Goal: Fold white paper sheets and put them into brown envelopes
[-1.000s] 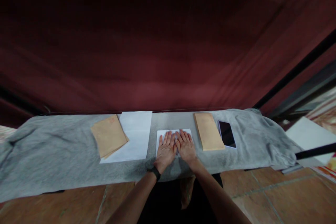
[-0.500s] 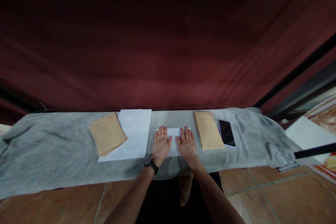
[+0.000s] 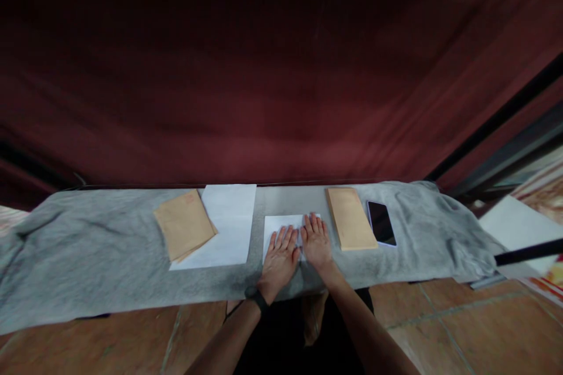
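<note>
A small white paper (image 3: 273, 225) lies flat on a grey cloth, under both hands. My left hand (image 3: 280, 258), with a dark band on its wrist, rests on its lower middle, fingers spread. Flat on the paper's right side lies my right hand (image 3: 316, 241), its fingers stretched out. The two hands are close together near the paper's centre. Right of them is a stack of brown envelopes (image 3: 352, 220). On the left, several brown envelopes (image 3: 185, 224) overlap larger white sheets (image 3: 231, 225).
A phone (image 3: 381, 223) with a dark screen lies beside the right envelope stack. The grey cloth (image 3: 109, 252) covers a long narrow surface against a dark red curtain (image 3: 281, 99). Tiled floor (image 3: 132, 340) shows below, and a dark bar crosses the right side.
My left hand has moved right and nearer to me across the paper, uncovering its upper left part. My right hand has stayed nearly in place.
</note>
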A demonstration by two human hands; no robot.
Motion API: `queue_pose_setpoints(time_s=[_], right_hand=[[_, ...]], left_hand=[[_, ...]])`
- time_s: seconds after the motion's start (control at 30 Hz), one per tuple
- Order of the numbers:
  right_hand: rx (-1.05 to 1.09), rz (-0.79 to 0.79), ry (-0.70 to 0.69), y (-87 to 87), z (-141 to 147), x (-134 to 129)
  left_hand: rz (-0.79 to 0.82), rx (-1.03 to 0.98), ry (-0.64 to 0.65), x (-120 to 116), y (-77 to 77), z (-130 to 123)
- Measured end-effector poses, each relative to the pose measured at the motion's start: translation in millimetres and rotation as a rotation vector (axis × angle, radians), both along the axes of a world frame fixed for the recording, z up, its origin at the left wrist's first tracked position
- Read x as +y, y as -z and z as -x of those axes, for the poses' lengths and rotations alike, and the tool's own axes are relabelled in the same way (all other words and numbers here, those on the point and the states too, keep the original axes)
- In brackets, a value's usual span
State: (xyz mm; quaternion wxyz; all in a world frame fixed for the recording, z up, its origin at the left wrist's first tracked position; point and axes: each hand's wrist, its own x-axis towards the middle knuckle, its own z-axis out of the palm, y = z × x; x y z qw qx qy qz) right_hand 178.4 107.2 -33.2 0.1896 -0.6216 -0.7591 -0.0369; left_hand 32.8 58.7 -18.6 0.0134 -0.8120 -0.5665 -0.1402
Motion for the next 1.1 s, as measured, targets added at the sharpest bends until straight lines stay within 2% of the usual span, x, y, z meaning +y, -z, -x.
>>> queue_pose_setpoints(time_s=[0.13,0.23,0.4,0.53,0.67,0.8,1.1], right_hand=[[0.021,0.017,-0.168,-2.8,7,-3],[0.012,0.038,-0.208,-4.2,10,-2],[-0.018,0.004,-0.177,-2.8,7,2],[-0.025,-0.020,-0.044,2.5,4,3],[-0.012,-0.074,0.022,8.3,1,-1],[-0.009,-0.115,0.055,11.9,-6,-11],[-0.049,-0.169,0.024,12.5,-18,-49]], left_hand=[[0.013,0.007,0.014,2,1.2,2],[0.016,0.010,0.020,2,2.3,2],[0.005,-0.004,0.016,1,0.1,2],[0.012,-0.012,0.002,1,-3.7,1],[0.023,-0.017,-0.007,0,-5.3,0],[0.021,-0.025,-0.006,0,-3.8,0],[-0.037,-0.025,-0.012,0,-2.2,-1]])
